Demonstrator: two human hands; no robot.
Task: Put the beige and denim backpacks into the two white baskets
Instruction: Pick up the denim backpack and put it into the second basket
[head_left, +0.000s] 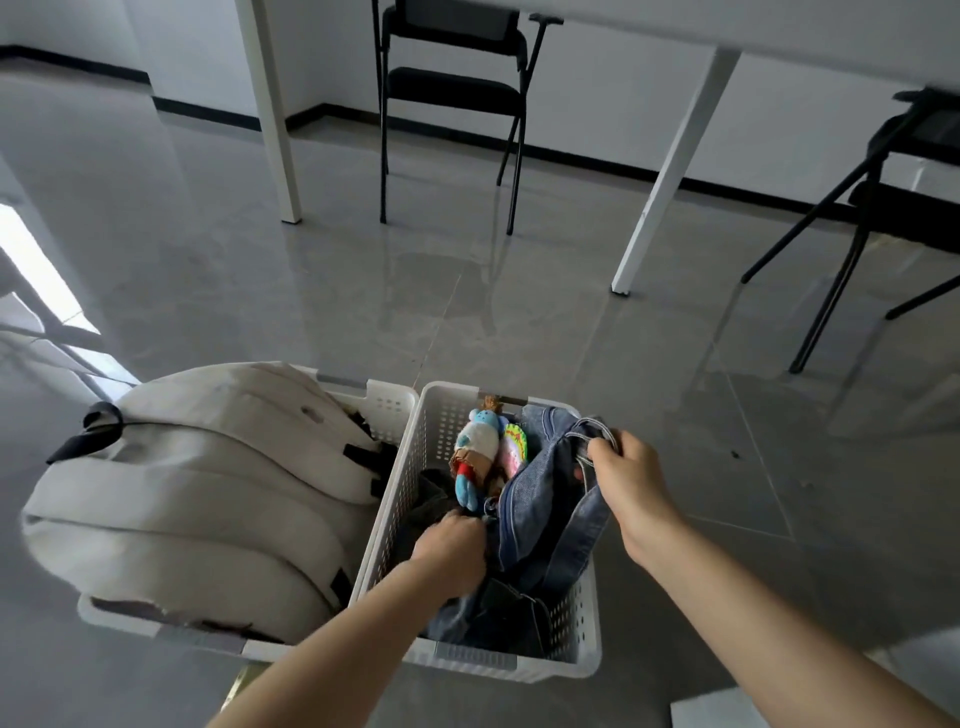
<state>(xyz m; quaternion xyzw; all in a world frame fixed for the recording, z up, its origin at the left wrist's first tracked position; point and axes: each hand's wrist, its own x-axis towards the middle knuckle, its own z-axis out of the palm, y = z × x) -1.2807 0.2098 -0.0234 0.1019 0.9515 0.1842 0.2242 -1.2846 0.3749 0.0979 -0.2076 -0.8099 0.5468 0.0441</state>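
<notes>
On the grey tiled floor (519, 312), near the camera, two white baskets sit side by side, touching. Left basket (387, 402) holds the beige backpack (208, 493), lying on its side, bulging well over the near-left rim; black strap loop (101, 421) sticks out at its far-left end. Right basket (441, 415) holds the denim backpack (540, 519), partly crumpled inside, top end toward the far right. Plush toy keychain (475, 452), blue and white, lies on the denim bag's far-left side, next to a small pink and green charm (514, 444).

Right hand (628, 483) is closed around the denim backpack's top handle (597, 434), fingers wrapped over it, above the basket's right side. Left hand (452, 551) reaches down into the right basket at the bag's left side, fingers curled and pressed into the fabric near a zipper; can't tell if it actually grips anything. Hands are apart, bag between them.

Far side: white table legs (272, 104), two black folding chairs, one centre (452, 93), one at far right (883, 182).
</notes>
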